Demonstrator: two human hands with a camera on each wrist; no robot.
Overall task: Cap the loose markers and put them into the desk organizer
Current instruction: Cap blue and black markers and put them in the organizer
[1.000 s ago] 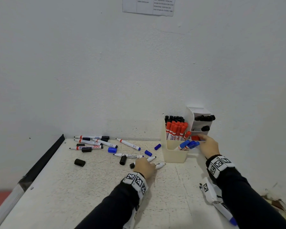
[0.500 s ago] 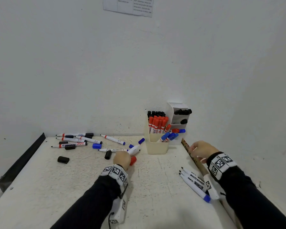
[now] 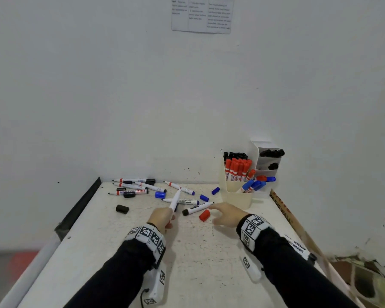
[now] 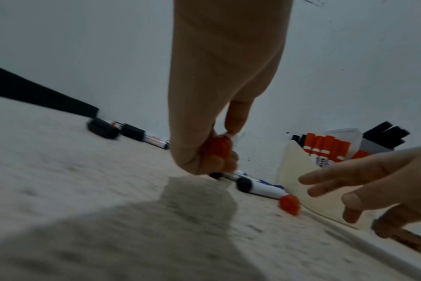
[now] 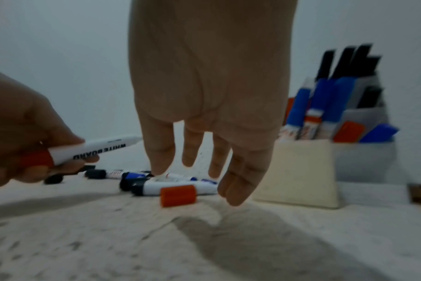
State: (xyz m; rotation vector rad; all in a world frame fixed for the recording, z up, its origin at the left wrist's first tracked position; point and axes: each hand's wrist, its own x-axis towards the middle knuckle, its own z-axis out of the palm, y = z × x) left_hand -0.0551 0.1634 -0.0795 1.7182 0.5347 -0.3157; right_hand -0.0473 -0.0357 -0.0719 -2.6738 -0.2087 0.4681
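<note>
- The left hand (image 3: pixel 162 217) has a tight grip on a white marker (image 3: pixel 175 200) with a red end. The fingers curl round the red end, and the marker sticks up and away from the hand, off the bench (image 3: pixel 98 252).
- The right hand (image 3: pixel 226 215) holds nothing. Its grip is wide, with the fingers (image 5: pixel 238 182) spread and pointing down over the bench.
- A loose red cap (image 3: pixel 204 215) lies on the bench just beside the right fingertips. They look close, but I cannot tell if they touch it.
- A marker with a black end (image 3: pixel 197 207) lies flat just behind the red cap.
- More loose markers (image 3: pixel 131 187) lie in a bunch near the far left of the bench, close to the wall.
- A black cap (image 3: pixel 122 209) lies alone on the left side of the bench.
- Small blue caps (image 3: pixel 203 197) lie between the markers and the cream pen holder (image 3: pixel 238 195).
- The pen holder stands at the back right, by the wall. Red, black and blue capped markers stand up in it.
- A wooden ruler (image 3: pixel 282 210) lies along the right edge of the bench.
- A paper sheet (image 3: pixel 201 14) hangs on the wall above.
</note>
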